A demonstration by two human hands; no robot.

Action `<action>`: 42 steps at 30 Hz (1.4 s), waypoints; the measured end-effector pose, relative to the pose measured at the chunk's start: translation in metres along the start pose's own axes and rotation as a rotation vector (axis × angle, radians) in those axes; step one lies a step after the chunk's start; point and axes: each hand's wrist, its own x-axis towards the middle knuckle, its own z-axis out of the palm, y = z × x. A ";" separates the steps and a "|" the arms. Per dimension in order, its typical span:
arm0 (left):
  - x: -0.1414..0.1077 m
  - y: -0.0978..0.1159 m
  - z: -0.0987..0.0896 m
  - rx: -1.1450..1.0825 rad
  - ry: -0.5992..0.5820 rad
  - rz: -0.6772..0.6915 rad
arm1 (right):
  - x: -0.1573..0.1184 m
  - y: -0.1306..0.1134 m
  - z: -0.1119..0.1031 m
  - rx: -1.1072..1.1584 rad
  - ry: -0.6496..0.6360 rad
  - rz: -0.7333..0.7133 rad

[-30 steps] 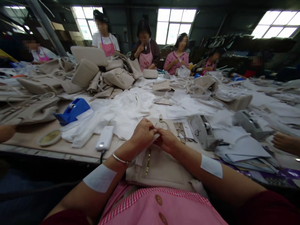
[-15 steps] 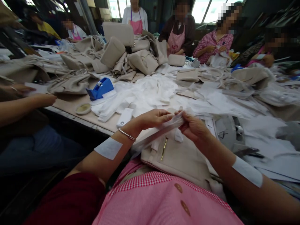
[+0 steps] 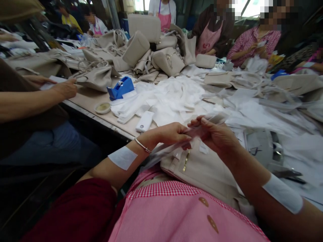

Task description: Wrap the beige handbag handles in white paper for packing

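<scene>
A thin, translucent whitish strip (image 3: 161, 152) runs slantwise between my two hands, its lower end trailing toward my apron. My left hand (image 3: 176, 133) is closed on the strip, thumb pressed against the fingers. Around its upper part curls my right hand (image 3: 219, 136), and some of the material sticks out past the knuckles. Under both hands lies a beige bag (image 3: 209, 168) with a gold zipper (image 3: 186, 161), resting against my pink apron (image 3: 176, 215). A small white tag (image 3: 204, 148) shows on the bag just beneath my right hand.
White tissue sheets (image 3: 174, 92) spread over the table. Nearby are a blue tape dispenser (image 3: 121, 88), a round dish (image 3: 102, 108) and a white box-like item (image 3: 145, 121). Beige bags (image 3: 169, 62) pile up behind. A co-worker's hands (image 3: 64, 89) hold white paper at left; others stand opposite.
The view has swung left, so the scene sits further right. My right hand has shifted its grip from a pinch at the strip's end to fingers around it, with material now projecting beyond.
</scene>
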 end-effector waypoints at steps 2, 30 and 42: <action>0.001 -0.001 0.004 0.020 0.011 0.004 | 0.004 -0.006 0.000 -0.008 0.065 -0.095; 0.033 0.016 -0.026 0.119 0.219 0.084 | -0.015 0.016 -0.003 -0.132 0.196 -0.134; 0.090 0.013 0.016 -0.083 0.126 -0.042 | -0.048 0.022 -0.019 -0.294 -0.200 0.304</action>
